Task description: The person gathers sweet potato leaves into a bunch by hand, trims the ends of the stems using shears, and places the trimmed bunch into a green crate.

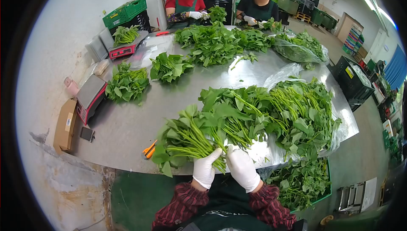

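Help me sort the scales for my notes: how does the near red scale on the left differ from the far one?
The near scale has a bare pan; the far scale carries a bunch of greens. The near one's bunch lies beside it on the table. The near one sits by a cardboard box, the far one by a green crate. Both are red-fronted with a steel top.

2 white gloves, left hand (206,168) and right hand (242,167), snug to the wrists, long sleeves in dark red and black plaid, bunched cuffs, dark green apron front with pale lettering
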A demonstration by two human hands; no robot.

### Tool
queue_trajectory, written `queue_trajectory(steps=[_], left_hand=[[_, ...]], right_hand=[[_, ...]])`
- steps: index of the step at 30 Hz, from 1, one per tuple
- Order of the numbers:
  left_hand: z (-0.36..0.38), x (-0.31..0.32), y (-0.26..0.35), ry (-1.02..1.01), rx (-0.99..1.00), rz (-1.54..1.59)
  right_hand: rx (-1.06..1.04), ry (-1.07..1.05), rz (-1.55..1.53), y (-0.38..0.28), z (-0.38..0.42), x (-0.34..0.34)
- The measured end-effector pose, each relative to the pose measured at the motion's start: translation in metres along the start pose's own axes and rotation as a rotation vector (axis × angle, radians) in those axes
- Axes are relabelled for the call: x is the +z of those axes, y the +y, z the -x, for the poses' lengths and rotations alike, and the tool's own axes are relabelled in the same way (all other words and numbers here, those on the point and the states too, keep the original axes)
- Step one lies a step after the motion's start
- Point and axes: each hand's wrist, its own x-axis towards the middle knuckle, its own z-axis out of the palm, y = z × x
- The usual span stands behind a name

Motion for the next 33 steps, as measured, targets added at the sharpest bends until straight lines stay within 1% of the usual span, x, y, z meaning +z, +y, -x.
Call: queue_trajectory(steps=[1, 2, 3, 5, 6, 8, 9, 11, 12, 13, 14, 15, 17, 18, 19, 21, 23, 25, 27, 28, 29, 30, 31, 33], left_hand=[[-0.001, 0.002, 0.002, 0.005, -0.024, -0.028], [-0.001, 0.005, 0.003, -0.026, -0.023, -0.035], [-0.001, 0.004, 0.003, -0.030, -0.026, -0.036], [-0.003, 0.000, 0.003, -0.072, -0.133, -0.043], [-0.002, 0.001, 0.002, -0.075, -0.137, -0.044], [0.000, 0.003, 0.002, -0.123, -0.159, 0.037], [0.001, 0.003, 0.003, -0.124, -0.161, 0.036], [0.002, 0.004, 0.005, -0.144, -0.162, 0.045], [0.002, 0.001, 0.006, -0.142, -0.161, 0.042], [0.001, -0.003, 0.010, -0.160, -0.216, 0.091], [-0.001, -0.007, 0.013, -0.177, -0.270, 0.140], [-0.001, -0.010, 0.014, -0.175, -0.271, 0.138], [-0.004, -0.013, 0.014, -0.243, -0.273, 0.078], [-0.007, -0.021, 0.006, -0.259, -0.251, 0.053], [-0.007, -0.018, 0.004, -0.265, -0.260, 0.058], [-0.003, -0.013, 0.002, -0.278, -0.313, 0.067], [0.001, -0.006, -0.002, -0.258, -0.343, 0.060], [0.006, -0.006, -0.008, -0.316, -0.315, 0.018], [0.009, -0.002, -0.008, -0.338, -0.290, -0.022], [0.010, -0.005, -0.012, -0.323, -0.242, -0.062], [0.009, -0.007, -0.013, -0.308, -0.192, -0.101], [0.008, -0.010, -0.012, -0.316, -0.188, -0.093], [0.008, -0.011, -0.011, -0.312, -0.185, -0.092], [0.008, -0.012, -0.012, -0.254, -0.267, 0.000]], right_hand=[[-0.044, -0.069, 0.082, -0.004, 0.000, -0.001], [-0.073, -0.070, 0.099, -0.002, 0.002, -0.002], [-0.069, -0.069, 0.102, -0.001, 0.004, -0.003], [-0.019, -0.077, 0.061, -0.001, 0.009, -0.005], [-0.015, -0.076, 0.064, -0.001, 0.013, -0.001], [0.290, 0.175, -0.172, -0.001, 0.019, 0.009], [0.291, 0.175, -0.172, -0.003, 0.019, 0.002], [1.044, 0.340, -0.878, -0.002, 0.020, -0.024], [0.862, 0.490, -0.654, 0.020, 0.028, -0.035], [0.672, 0.627, -0.430, 0.047, 0.036, -0.049], [0.812, 0.715, -0.436, 0.054, 0.032, -0.075], [0.955, 0.804, -0.436, 0.060, 0.031, -0.101], [0.943, 1.034, -0.676, 0.090, 0.051, -0.123], [0.977, 0.854, -0.525, 0.087, 0.054, -0.136], [0.977, 0.858, -0.512, 0.077, 0.046, -0.142], [0.867, 0.368, -0.342, 0.052, 0.025, -0.133], [0.980, 0.128, -0.605, 0.037, 0.019, -0.105], [0.769, -0.098, -0.544, 0.028, 0.018, -0.066], [0.535, -0.155, -0.423, 0.014, 0.007, -0.043], [0.501, -0.216, -0.412, 0.008, 0.003, -0.040], [0.497, -0.216, -0.417, 0.008, 0.002, -0.035], [0.482, -0.212, -0.399, 0.010, 0.004, -0.028], [0.469, -0.209, -0.379, 0.010, 0.005, -0.025], [0.476, -0.171, -0.358, 0.005, 0.009, -0.021]])
